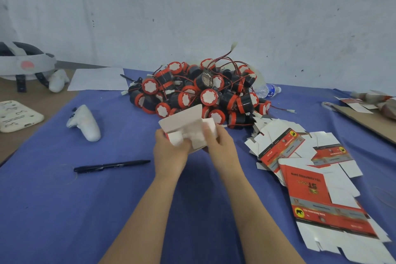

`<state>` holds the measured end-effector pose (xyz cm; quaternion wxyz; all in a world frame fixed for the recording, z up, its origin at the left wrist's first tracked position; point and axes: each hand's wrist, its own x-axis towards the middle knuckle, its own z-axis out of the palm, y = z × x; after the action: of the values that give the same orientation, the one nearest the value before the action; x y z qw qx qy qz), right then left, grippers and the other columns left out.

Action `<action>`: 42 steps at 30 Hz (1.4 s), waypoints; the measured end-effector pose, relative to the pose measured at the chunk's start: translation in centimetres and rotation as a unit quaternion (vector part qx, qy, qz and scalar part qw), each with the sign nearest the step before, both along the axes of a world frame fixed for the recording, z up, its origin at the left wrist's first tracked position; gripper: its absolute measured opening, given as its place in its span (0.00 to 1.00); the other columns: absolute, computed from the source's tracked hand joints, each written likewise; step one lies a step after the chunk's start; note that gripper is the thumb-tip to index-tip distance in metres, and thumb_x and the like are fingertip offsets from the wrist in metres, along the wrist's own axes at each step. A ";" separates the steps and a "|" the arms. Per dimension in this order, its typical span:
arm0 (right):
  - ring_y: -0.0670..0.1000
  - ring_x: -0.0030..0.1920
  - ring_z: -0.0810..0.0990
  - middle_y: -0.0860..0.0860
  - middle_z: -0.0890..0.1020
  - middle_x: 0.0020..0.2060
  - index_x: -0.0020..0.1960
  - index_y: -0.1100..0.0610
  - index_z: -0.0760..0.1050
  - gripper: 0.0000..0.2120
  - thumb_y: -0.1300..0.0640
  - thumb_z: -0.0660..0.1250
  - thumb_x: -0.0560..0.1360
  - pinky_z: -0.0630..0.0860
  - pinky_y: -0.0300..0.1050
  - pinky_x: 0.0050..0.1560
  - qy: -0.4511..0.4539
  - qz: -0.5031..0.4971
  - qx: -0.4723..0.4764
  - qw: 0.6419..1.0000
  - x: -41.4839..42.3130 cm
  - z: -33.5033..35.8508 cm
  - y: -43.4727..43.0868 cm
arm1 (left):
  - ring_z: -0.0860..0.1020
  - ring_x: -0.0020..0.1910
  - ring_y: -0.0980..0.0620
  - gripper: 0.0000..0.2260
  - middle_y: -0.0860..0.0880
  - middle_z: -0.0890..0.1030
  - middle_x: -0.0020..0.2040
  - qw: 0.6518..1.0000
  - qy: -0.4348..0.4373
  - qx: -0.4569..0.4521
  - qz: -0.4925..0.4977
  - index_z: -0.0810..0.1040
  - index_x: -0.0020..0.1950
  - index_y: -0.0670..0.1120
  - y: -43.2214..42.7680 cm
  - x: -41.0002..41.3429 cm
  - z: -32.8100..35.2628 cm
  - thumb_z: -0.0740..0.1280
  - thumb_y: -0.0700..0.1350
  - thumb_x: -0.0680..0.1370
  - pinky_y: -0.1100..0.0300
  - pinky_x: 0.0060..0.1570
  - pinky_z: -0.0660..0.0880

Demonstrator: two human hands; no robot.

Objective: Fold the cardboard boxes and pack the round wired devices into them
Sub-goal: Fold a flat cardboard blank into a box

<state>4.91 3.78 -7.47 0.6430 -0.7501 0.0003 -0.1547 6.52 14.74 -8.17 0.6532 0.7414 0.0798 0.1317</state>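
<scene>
A part-folded cardboard box [188,128] is gripped by fingers of the left hand [171,148] and right hand [220,141] above the bench [53,210], near the device pile [201,90]. Flaps may spring open if the grip is loosened.

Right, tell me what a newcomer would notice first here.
The heap of red-and-black round devices with tangled wires, mid-table at the back of the blue cloth. In front of it, the left hand and right hand hold a half-folded white box. Flat red-and-white boxes fan out on the right.
</scene>
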 end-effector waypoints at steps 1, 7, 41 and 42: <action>0.44 0.48 0.79 0.44 0.80 0.49 0.61 0.52 0.72 0.14 0.50 0.66 0.77 0.77 0.36 0.45 0.003 0.009 -0.020 1.000 0.0 -0.2 0.1 | 0.78 0.49 0.54 0.23 0.51 0.79 0.54 0.999 -0.008 -0.036 -0.002 0.69 0.63 0.47 0.0 -0.1 0.1 0.72 0.44 0.71 0.66 0.33 0.71; 0.57 0.54 0.81 0.57 0.80 0.56 0.67 0.57 0.69 0.26 0.69 0.67 0.71 0.81 0.45 0.39 0.058 -0.048 0.139 0.987 1.0 -0.2 -1.4 | 0.76 0.59 0.54 0.25 0.52 0.75 0.62 0.963 -0.017 -0.144 -0.225 0.64 0.69 0.52 -0.7 -1.6 1.3 0.66 0.47 0.73 0.63 0.57 0.75; 0.46 0.38 0.80 0.49 0.82 0.44 0.59 0.54 0.76 0.10 0.60 0.62 0.80 0.77 0.37 0.36 -0.089 -0.133 0.005 0.987 -1.0 2.1 -2.9 | 0.82 0.51 0.51 0.22 0.48 0.82 0.54 0.943 0.051 -0.271 -0.187 0.77 0.56 0.53 -0.2 -1.8 2.4 0.59 0.66 0.73 0.54 0.50 0.79; 0.50 0.41 0.79 0.51 0.82 0.46 0.63 0.54 0.76 0.13 0.61 0.61 0.80 0.76 0.40 0.40 -0.093 -0.115 -0.039 0.988 -1.1 1.8 -2.6 | 0.82 0.52 0.50 0.23 0.48 0.83 0.54 0.932 0.073 -0.295 -0.200 0.78 0.58 0.52 -0.3 -1.8 2.3 0.56 0.66 0.76 0.53 0.48 0.79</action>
<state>3.83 1.14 -5.69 0.5882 -0.7519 0.0207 -0.2971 4.72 14.47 -5.83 0.8476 0.5236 0.0127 -0.0852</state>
